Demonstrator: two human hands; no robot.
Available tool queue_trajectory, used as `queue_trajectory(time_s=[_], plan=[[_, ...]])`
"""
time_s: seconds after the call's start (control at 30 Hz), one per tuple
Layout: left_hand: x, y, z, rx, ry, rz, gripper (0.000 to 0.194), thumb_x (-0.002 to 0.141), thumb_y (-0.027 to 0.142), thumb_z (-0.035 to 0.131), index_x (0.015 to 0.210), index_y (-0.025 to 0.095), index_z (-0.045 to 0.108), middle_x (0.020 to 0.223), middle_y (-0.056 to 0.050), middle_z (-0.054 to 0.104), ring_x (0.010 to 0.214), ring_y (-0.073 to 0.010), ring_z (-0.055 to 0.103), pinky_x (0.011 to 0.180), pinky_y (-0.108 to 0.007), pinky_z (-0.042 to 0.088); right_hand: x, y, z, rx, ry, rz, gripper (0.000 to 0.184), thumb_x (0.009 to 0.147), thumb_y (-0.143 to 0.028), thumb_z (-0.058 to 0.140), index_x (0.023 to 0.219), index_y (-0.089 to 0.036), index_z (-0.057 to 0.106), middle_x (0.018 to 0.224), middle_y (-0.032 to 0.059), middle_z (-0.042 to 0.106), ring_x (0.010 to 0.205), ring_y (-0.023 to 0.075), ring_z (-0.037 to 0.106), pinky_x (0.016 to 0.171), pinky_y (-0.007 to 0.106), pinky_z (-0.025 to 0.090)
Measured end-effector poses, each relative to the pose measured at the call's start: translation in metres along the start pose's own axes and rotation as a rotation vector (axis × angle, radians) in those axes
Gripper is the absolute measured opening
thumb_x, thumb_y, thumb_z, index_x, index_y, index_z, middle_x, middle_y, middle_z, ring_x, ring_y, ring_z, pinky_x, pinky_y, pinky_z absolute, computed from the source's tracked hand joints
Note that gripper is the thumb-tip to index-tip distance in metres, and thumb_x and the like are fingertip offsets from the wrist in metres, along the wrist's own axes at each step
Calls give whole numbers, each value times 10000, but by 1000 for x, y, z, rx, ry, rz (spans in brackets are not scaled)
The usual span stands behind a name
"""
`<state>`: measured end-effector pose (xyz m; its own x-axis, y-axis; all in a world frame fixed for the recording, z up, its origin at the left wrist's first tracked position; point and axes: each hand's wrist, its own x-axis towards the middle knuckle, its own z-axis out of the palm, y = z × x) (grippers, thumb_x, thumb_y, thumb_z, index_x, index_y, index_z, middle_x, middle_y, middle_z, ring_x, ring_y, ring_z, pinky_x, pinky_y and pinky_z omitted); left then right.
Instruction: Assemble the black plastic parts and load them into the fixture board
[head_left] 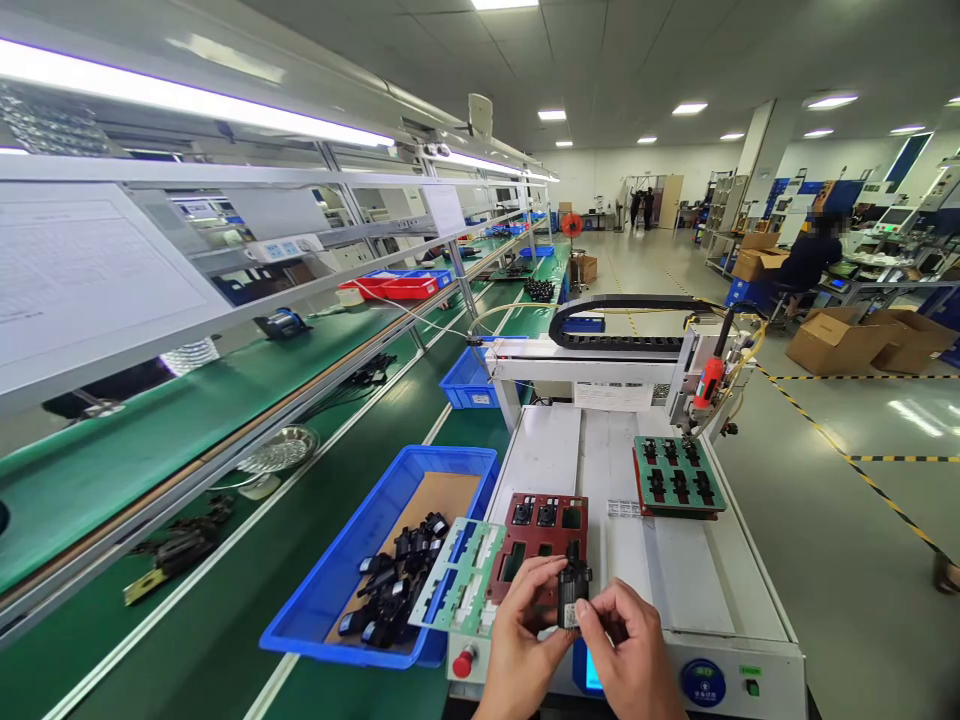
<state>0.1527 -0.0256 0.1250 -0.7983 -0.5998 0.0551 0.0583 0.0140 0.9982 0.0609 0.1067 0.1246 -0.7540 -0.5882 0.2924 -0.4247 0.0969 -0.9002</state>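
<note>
Part: small black component [574, 590], pinched from both sides above the near edge of the dark red fixture plate [541, 545]
Left hand [521, 630]: fingertips clenched on the part's left side
Right hand [626, 640]: thumb and forefinger grasping its right side, on or beside a pale label
Long axis: roughly upright, narrow top end pointing away from the person, labelled end nearest them
Fixture state: two like parts seated in the far pockets, other pockets vacant
Risk, slip: judged that a fingertip hold on so small a body could let it drop onto the white machine deck [540, 450]
Risk, misfit: a tilted part may seat crooked in a pocket
Nearby: green-white cover plate [457, 575] just left, overlapping the blue tray [360, 540]; green fixture [679, 475] farther back
</note>
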Motion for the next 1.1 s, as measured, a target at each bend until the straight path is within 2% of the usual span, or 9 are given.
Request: queue_trajectory(time_s=[0.23, 0.3, 0.43, 0.57, 0.77, 0.87, 0.97, 1.03, 1.1], plan=[[-4, -11, -2, -32, 36, -22, 533, 719, 256, 901, 1224, 274, 733, 1244, -83, 550, 965, -201, 617, 658, -225, 554, -4, 8, 0, -99, 2, -98, 362, 1035, -398, 595, 729, -220, 517, 662, -31, 503, 566, 121, 495, 548, 253, 367], [-2, -10, -4, -91, 42, -23, 568, 678, 253, 935, 1212, 263, 741, 1223, -84, 562, 972, -208, 637, 676, -226, 561, -2, 16, -2, -112, -10, -37, 368, 997, -456, 658, 762, -230, 488, 661, -40, 497, 573, 130, 482, 556, 267, 350], [-1, -1, -8, -183, -15, -10, 637, 634, 235, 972, 1225, 285, 739, 1263, -89, 565, 1026, -244, 669, 702, -252, 597, 3, 25, -11, 117, -117, 221, 392, 979, -579, 650, 1081, -237, 490, 698, -61, 523, 618, 159, 492, 591, 275, 369], [-3, 1, -7, -118, -77, 50, 542, 718, 225, 921, 1225, 302, 744, 1306, -101, 566, 1051, -261, 685, 729, -310, 651, 0, 20, -12, 319, -220, 250, 521, 999, -572, 581, 1368, -231, 441, 778, -31, 612, 683, 180, 551, 635, 286, 412], [-10, -18, -2, 291, -68, 330, 455, 880, 118, 682, 1267, 345, 754, 1298, -119, 651, 1204, -292, 680, 932, -416, 661, -3, 16, 13, -89, -88, 145, 489, 817, -343, 724, 1268, -231, 572, 731, -1, 728, 592, 212, 653, 561, 296, 447], [-4, -35, -10, 343, -93, 296, 483, 837, 98, 694, 1256, 330, 764, 1327, -121, 668, 1234, -303, 673, 953, -416, 651, 3, 26, 12, -138, -148, 171, 566, 836, -382, 729, 1352, -239, 547, 816, 11, 758, 688, 235, 711, 625, 303, 493], [22, -65, -44, 161, 86, -9, 571, 712, 188, 854, 1267, 262, 739, 1334, -124, 689, 1134, -321, 723, 819, -363, 674, -3, 66, -9, -111, -327, 289, 587, 896, -432, 685, 1430, -257, 516, 921, 17, 748, 788, 228, 710, 733, 310, 531], [48, -92, -82, -10, 365, -204, 700, 665, 261, 916, 1325, 230, 686, 1244, -110, 736, 1042, -301, 759, 863, -380, 663, -22, 112, -28, -319, -370, 378, 690, 831, -369, 735, 1478, -267, 521, 1203, 94, 724, 1053, 295, 702, 895, 367, 540], [73, -116, -125, -154, 722, -303, 670, 621, 207, 917, 1251, 190, 689, 1195, -105, 736, 983, -288, 774, 909, -428, 654, -51, 167, -43, -542, -472, 419, 1021, 653, -143, 754, 1605, -274, 409, 1560, 160, 515, 1407, 387, 512, 1054, 423, 498]])
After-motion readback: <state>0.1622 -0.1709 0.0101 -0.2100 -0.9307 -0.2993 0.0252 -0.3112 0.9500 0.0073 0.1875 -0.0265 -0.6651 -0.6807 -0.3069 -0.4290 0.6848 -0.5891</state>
